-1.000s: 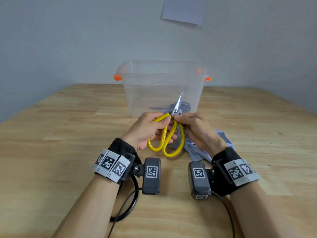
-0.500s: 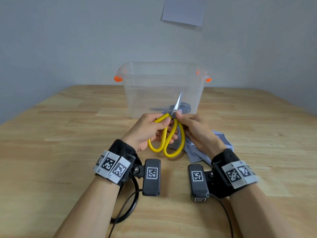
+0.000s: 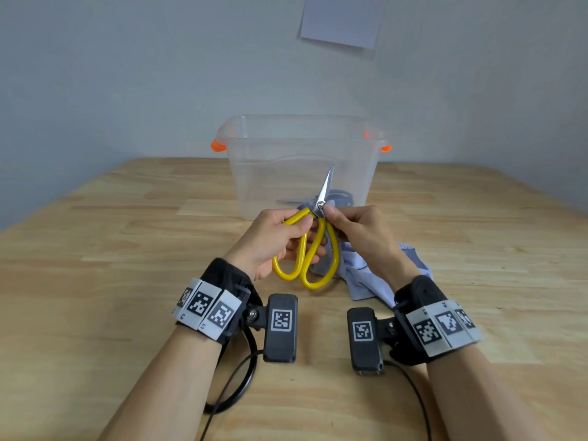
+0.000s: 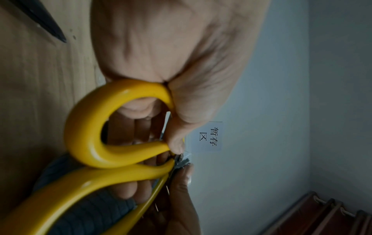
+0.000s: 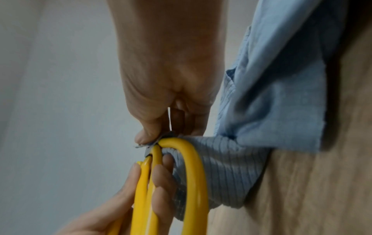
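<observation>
My left hand (image 3: 270, 240) grips a yellow handle of the scissors (image 3: 325, 190), steadying them over the table (image 3: 127, 249) with the closed blades pointing up. That lets my right hand (image 3: 362, 237) pinch the cloth (image 3: 366, 281) around the pivot, apparently to wipe it.

One pair of scissors (image 3: 325, 189), one cloth (image 3: 366, 281), one bin (image 3: 302, 154).

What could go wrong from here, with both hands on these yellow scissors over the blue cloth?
1. The right hand pinches the scissors at the pivot, just below the bare blades; if the left hand works the handles, a fingertip may get nicked.
2. The blue cloth lies bunched behind the handles and might snag.
3. The tip points toward the clear bin; a slip could jab it.
</observation>
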A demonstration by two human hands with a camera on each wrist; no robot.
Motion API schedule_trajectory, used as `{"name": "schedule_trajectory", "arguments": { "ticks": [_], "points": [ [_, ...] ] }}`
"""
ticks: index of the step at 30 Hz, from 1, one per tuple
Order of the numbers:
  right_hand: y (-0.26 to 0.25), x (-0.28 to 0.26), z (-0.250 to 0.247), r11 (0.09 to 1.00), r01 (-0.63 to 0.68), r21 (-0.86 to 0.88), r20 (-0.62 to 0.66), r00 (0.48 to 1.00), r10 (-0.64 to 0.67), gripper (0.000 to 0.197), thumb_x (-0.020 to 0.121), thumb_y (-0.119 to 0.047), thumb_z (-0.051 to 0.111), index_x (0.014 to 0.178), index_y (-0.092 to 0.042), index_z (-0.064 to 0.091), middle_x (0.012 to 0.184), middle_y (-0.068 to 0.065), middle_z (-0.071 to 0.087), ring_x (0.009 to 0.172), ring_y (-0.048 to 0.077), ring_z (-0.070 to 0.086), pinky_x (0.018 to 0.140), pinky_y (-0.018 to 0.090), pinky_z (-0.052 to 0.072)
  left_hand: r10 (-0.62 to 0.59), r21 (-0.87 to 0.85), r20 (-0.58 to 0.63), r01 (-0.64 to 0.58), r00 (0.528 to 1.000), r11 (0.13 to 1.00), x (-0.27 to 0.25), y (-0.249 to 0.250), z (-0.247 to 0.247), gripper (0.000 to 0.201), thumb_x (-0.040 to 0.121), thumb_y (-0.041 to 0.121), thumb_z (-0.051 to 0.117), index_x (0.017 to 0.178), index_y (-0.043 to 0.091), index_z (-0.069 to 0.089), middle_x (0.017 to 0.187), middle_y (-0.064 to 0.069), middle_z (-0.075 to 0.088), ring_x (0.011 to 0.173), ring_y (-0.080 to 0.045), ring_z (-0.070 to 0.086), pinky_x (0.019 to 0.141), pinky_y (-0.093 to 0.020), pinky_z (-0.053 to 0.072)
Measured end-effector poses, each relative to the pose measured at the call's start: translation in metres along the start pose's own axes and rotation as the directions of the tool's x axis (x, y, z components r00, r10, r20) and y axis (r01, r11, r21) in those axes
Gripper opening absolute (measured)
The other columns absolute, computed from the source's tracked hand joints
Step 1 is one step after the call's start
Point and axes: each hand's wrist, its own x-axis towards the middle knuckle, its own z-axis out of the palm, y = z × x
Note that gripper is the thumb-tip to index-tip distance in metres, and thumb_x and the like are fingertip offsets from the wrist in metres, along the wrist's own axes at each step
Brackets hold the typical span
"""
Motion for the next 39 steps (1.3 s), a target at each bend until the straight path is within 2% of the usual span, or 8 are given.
{"name": "schedule_trajectory", "arguments": {
  "ticks": [3,5,12,20,26,29,36,39],
  "points": [
    [0.0,0.001,0.0,0.998,0.026,-0.057,-0.098,0.995,-0.032,0.029,0.091,-0.026,0.069,0.076,-0.001,0.073,0.062,0.013,0.067,0.06,0.009,0.059,0.059,0.023,0.05,0.003,-0.004,-0.002,-0.003,1.0,1.0,0.001,0.0,0.0,0.02,0.099,0.014,0.055,0.102,-0.002,0.065,0.089,-0.024,0.071,0.075,-0.035,0.071,0.063,-0.039,0.06],
    [0.0,0.001,-0.002,1.0,0.013,-0.025,-0.165,0.986,-0.017,0.02,0.09,-0.021,0.071,0.075,-0.007,0.073,0.061,0.0,0.068,0.059,0.009,0.063,0.059,0.022,0.054,0.009,-0.012,-0.01,-0.009,1.0,1.0,0.001,-0.001,0.0,0.018,0.099,0.014,0.055,0.101,-0.001,0.066,0.088,-0.023,0.071,0.075,-0.035,0.071,0.062,-0.039,0.06],
    [0.0,0.0,0.003,0.982,-0.121,0.142,-0.072,0.989,0.132,0.022,0.089,-0.02,0.071,0.073,-0.006,0.065,0.069,0.007,0.066,0.066,0.017,0.064,0.065,0.028,0.055,-0.002,0.004,-0.006,0.002,1.0,1.0,0.002,-0.002,0.0,0.019,0.1,0.014,0.054,0.102,0.0,0.066,0.09,-0.023,0.071,0.075,-0.034,0.072,0.063,-0.038,0.059],
    [-0.002,0.0,0.011,0.973,-0.162,0.166,-0.065,0.982,0.175,0.023,0.086,-0.021,0.075,0.073,-0.01,0.058,0.065,0.006,0.065,0.056,0.016,0.06,0.056,0.025,0.051,-0.014,0.016,0.028,0.014,0.999,1.0,-0.001,-0.002,0.003,0.025,0.1,0.013,0.053,0.113,-0.006,0.063,0.087,-0.022,0.071,0.073,-0.032,0.072,0.062,-0.037,0.06],
    [-0.003,-0.001,0.005,0.987,-0.163,0.007,0.023,0.986,0.163,0.053,0.087,-0.04,0.072,0.09,0.013,0.065,0.079,0.036,0.059,0.068,0.024,0.054,0.067,0.036,0.045,-0.008,0.02,0.019,0.008,1.0,1.0,-0.001,-0.002,0.003,0.026,0.1,0.013,0.053,0.117,-0.006,0.062,0.088,-0.022,0.071,0.074,-0.032,0.072,0.064,-0.039,0.061],
    [-0.005,-0.003,0.007,0.986,-0.164,0.038,0.02,0.986,0.163,0.041,0.089,-0.033,0.071,0.09,0.008,0.071,0.071,0.022,0.059,0.063,0.017,0.055,0.062,0.029,0.047,-0.012,0.026,0.011,0.012,1.0,1.0,0.0,-0.003,0.003,0.026,0.1,0.013,0.054,0.115,-0.006,0.063,0.09,-0.023,0.071,0.076,-0.034,0.072,0.065,-0.041,0.061],
    [0.0,-0.004,0.019,0.993,-0.107,0.049,-0.177,0.978,0.114,0.041,0.091,-0.033,0.07,0.077,0.005,0.073,0.07,0.023,0.07,0.058,0.018,0.061,0.06,0.032,0.05,-0.01,0.019,0.005,0.009,1.0,1.0,0.0,-0.002,0.007,0.02,0.099,0.015,0.056,0.098,-0.003,0.065,0.086,-0.023,0.071,0.072,-0.033,0.072,0.061,-0.039,0.061],
    [-0.001,-0.006,0.019,0.98,-0.132,0.15,-0.114,0.982,0.15,0.03,0.093,-0.027,0.067,0.079,-0.003,0.077,0.067,0.019,0.07,0.056,0.022,0.062,0.057,0.033,0.053,0.002,0.041,-0.01,-0.001,1.0,0.999,0.0,-0.003,0.007,0.021,0.099,0.015,0.056,0.099,-0.004,0.065,0.086,-0.022,0.072,0.072,-0.032,0.072,0.061,-0.038,0.06]
  ]
}}
